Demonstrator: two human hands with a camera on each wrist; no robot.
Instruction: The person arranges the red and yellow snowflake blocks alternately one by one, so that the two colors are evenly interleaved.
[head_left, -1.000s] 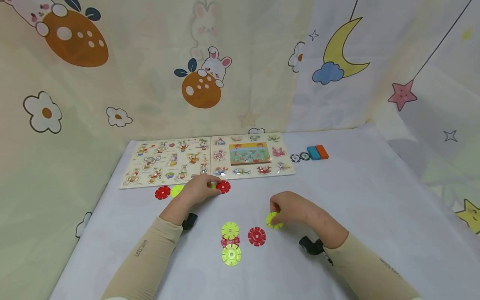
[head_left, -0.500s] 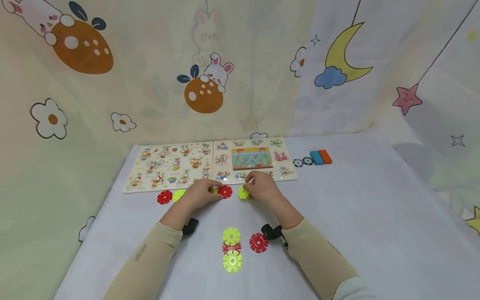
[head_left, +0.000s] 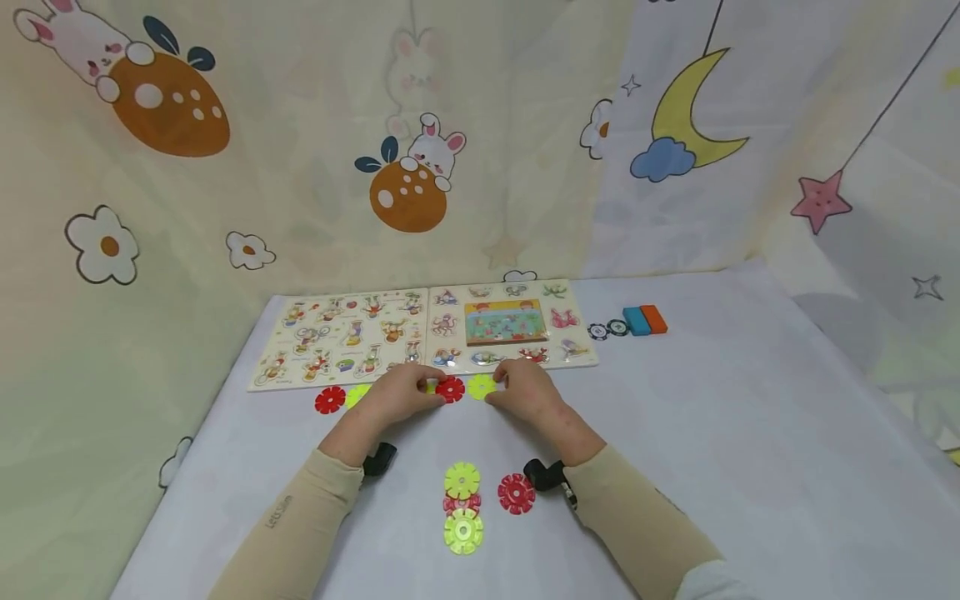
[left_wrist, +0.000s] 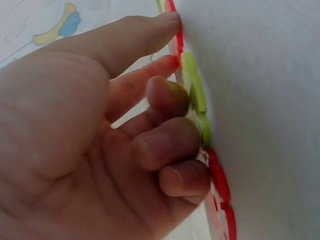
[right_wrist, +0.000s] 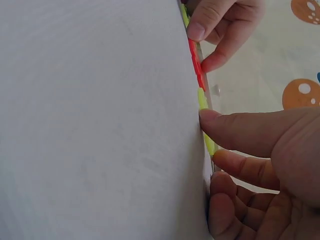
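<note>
A row of notched plastic interlocking discs lies along the front edge of the picture boards. My left hand (head_left: pixel 393 398) holds a red disc (head_left: pixel 452 389) at the row's right part, thumb and index finger at its edges. Its other fingers curl down close to a yellow-green disc (left_wrist: pixel 197 92) in the left wrist view. To the right, my right hand (head_left: pixel 531 396) pinches another yellow-green disc (head_left: pixel 480 386) between thumb and index finger. That disc lies flat, right beside the red one. At the row's left end a second red disc (head_left: pixel 330 400) shows; the left hand hides the row's middle.
Nearer the front lie two yellow-green discs (head_left: pixel 463 532) overlapping a red one, with a separate red disc (head_left: pixel 517 494) beside them. Picture puzzle boards (head_left: pixel 345 342) stretch along the back. Black-and-white chips (head_left: pixel 617 327), a blue block (head_left: pixel 636 321) and an orange block (head_left: pixel 655 319) sit back right.
My right hand has carried the yellow-green disc from the front right up and left to the row, beside the red disc. The left hand has stayed at the red disc.
</note>
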